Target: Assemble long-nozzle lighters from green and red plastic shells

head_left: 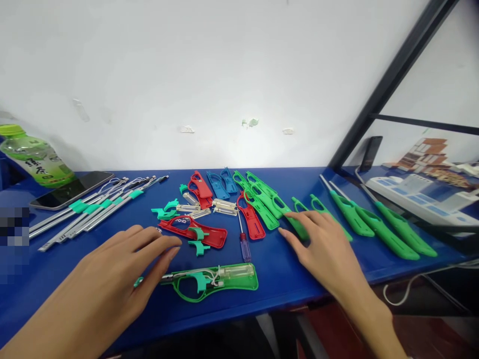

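A half-built lighter with an open green half-shell (245,284) lies near the table's front edge. In it sit a clear fuel tank (236,270), a teal trigger (202,282), white wires and a metal tube. My left hand (119,269) is over the tube's end, its thumb and forefinger curved and slightly apart; the hand hides part of the tube. My right hand (324,244) reaches over a green half-shell (298,227), fingers spread and partly covering it. Whether the fingertips touch it is unclear. Between the hands lies a screwdriver (244,245) with a purple handle.
Red half-shells (215,237), blue half-shells (218,185) and teal triggers (199,248) lie mid-table. Metal tubes (108,212), a phone (71,189) and a bottle (37,157) are left. Closed green lighters (385,232) lie right, near a black frame (389,80).
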Tool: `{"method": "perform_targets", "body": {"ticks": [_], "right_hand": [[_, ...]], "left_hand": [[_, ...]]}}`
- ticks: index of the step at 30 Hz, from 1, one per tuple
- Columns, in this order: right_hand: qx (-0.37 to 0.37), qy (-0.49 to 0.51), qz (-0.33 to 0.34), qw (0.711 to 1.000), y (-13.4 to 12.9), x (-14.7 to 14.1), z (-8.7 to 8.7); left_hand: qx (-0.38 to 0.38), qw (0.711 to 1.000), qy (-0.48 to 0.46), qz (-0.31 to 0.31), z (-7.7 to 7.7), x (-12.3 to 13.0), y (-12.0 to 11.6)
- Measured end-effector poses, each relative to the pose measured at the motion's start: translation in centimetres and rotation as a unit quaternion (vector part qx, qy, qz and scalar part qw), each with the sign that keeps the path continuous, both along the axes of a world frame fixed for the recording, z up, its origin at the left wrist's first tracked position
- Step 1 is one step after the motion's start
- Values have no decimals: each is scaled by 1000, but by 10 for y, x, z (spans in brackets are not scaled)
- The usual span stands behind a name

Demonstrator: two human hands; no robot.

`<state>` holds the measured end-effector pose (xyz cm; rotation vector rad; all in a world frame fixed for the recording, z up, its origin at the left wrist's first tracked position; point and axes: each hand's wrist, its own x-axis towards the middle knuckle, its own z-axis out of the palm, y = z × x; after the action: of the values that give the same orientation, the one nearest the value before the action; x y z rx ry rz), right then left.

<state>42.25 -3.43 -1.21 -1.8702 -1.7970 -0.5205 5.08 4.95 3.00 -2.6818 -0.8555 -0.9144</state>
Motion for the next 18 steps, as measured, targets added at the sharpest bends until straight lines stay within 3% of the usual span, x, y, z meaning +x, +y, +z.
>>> {"method": "perform_targets", "body": {"ticks": [12, 18], "right_hand": [[28, 1, 41, 999, 23, -26, -5], [118, 103, 17, 987, 11, -25, 13]], "left_hand": [[-11, 1000, -9, -5, 1, 0, 0], [9, 1000, -13, 20, 1, 2, -4]]}}
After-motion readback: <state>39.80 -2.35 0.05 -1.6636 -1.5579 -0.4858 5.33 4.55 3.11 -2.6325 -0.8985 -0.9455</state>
